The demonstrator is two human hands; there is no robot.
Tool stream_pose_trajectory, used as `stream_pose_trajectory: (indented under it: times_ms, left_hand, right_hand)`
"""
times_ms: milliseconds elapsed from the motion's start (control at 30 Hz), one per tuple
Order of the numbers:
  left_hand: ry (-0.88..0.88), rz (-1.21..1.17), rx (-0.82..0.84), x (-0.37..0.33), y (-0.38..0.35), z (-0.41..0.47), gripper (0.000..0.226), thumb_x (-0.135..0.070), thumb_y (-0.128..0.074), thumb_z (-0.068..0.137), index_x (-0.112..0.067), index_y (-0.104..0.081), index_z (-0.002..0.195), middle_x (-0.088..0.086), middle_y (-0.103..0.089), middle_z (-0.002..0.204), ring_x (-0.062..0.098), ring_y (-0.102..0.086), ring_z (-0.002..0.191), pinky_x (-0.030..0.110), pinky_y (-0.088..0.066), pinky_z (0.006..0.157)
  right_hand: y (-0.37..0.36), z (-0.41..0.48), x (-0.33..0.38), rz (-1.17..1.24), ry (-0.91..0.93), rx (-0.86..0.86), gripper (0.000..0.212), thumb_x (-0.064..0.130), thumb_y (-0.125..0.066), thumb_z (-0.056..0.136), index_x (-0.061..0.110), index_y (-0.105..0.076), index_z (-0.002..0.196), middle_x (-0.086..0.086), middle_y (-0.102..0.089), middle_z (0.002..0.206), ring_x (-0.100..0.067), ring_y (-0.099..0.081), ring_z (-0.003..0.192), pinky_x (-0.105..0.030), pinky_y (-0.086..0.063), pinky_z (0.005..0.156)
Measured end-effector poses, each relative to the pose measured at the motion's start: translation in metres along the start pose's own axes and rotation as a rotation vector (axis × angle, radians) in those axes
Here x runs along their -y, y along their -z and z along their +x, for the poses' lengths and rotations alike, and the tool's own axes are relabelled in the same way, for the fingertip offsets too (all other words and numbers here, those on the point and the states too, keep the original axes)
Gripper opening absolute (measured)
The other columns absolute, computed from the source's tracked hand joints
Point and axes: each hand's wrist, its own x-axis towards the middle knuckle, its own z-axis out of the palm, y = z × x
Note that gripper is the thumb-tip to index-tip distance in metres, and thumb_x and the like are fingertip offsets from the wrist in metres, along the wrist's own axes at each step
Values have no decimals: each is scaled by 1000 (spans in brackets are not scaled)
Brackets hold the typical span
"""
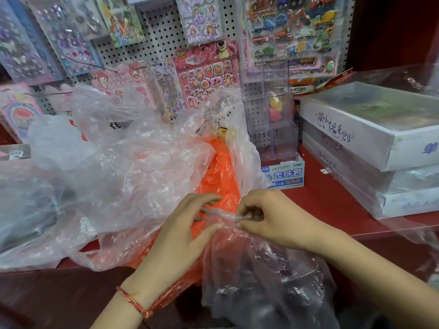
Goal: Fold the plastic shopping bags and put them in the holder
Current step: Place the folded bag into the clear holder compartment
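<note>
The clear bag [261, 269] hangs nearest, over the counter [332, 205] edge. The left hand [183, 233] and right hand [268, 214] each pinch its top edge between thumb and fingers, close together, probably to gather the handles before folding. An orange bag [218, 176] and more bags [114, 167] lie behind. No holder is visible.

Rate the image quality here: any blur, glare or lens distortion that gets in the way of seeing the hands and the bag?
Head view: wide-angle bending at the edges, stacked boxes lean; left side soft and hazy; left hand and right hand fairly sharp on the clear bag; glare specks on the crinkled plastic; lighting even, shadows weak.
</note>
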Motion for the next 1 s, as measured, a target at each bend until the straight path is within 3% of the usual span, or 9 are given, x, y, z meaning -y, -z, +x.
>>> stream_pose_trajectory:
  times_ms: [67, 167, 267, 400, 467, 600, 700, 867, 1000]
  left_hand:
    - [-79, 72, 8, 1, -1, -1, 24, -40, -57, 83, -42, -56, 107, -22, -50, 112, 3, -53, 108, 10, -40, 87]
    - [-48, 86, 19, 6, -1, 0, 16, -45, -54, 82, -38, -60, 95, -22, -51, 109, 0, -53, 106, 10, -40, 86]
    - [-52, 133, 56, 9, 0, -2, 15, -41, -61, 84, -44, -58, 98, -25, -52, 108, -3, -54, 101, 8, -38, 85]
    - [-77, 137, 79, 6, -2, -2, 16, -44, -50, 84, -39, -54, 99, -27, -49, 114, -5, -52, 105, 9, -38, 89]
    - [-53, 138, 59, 7, -1, -1, 6, -38, -57, 85, -37, -56, 91, -21, -56, 104, -2, -57, 93, 12, -43, 82]
    - [11, 103, -10, 8, 9, 0, 28, -9, -70, 81, -37, -64, 78, -19, -65, 91, -3, -61, 83, 7, -42, 75]
    - [36, 101, -7, 2, 17, -1, 27, -8, -70, 79, -35, -65, 80, -24, -65, 90, -6, -61, 82, 3, -41, 74]
    - [43, 167, 18, 1, 21, -2, 34, -10, -70, 80, -42, -59, 79, -31, -59, 95, -7, -58, 85, 5, -41, 71]
    - [97, 129, -5, 5, 26, -1, 36, -10, -70, 80, -44, -61, 78, -26, -64, 86, -3, -60, 82, 5, -41, 69]
  right_hand:
    - [0, 1, 1, 22, 4, 3, 4, 14, -74, 77, 11, -70, 78, 11, -54, 65, 2, -52, 63, -11, -38, 58]
    - [2, 0, 2, 101, -10, 39, 7, 15, -76, 76, 11, -70, 78, 9, -56, 66, 1, -51, 60, -10, -37, 57]
    - [0, -1, 2, 130, 14, 88, 7, 13, -76, 77, 9, -71, 80, 8, -58, 68, 3, -51, 61, -9, -37, 59]
    - [-3, -1, 2, 153, 9, 113, 10, 13, -76, 77, 7, -71, 81, 4, -59, 71, 1, -50, 61, -10, -37, 59]
    - [-2, 0, 1, 183, -15, 136, 12, 16, -77, 76, 7, -71, 80, 4, -58, 68, 1, -48, 57, -11, -36, 56]
    - [10, -3, -8, 336, -162, 214, 16, 11, -79, 72, 11, -64, 79, -1, -55, 68, 2, -42, 47, -9, -34, 48]
    - [22, -5, -21, 353, -266, 242, 23, 3, -76, 73, 15, -58, 83, -2, -54, 72, 3, -44, 47, -10, -36, 47]
    - [40, -7, -34, 301, -340, 88, 18, 2, -72, 78, 15, -61, 84, -1, -59, 70, 2, -49, 48, -10, -40, 49]
    - [43, -6, -45, 157, -287, -233, 22, 3, -71, 79, 22, -61, 72, 8, -56, 63, 2, -49, 49, -8, -39, 54]
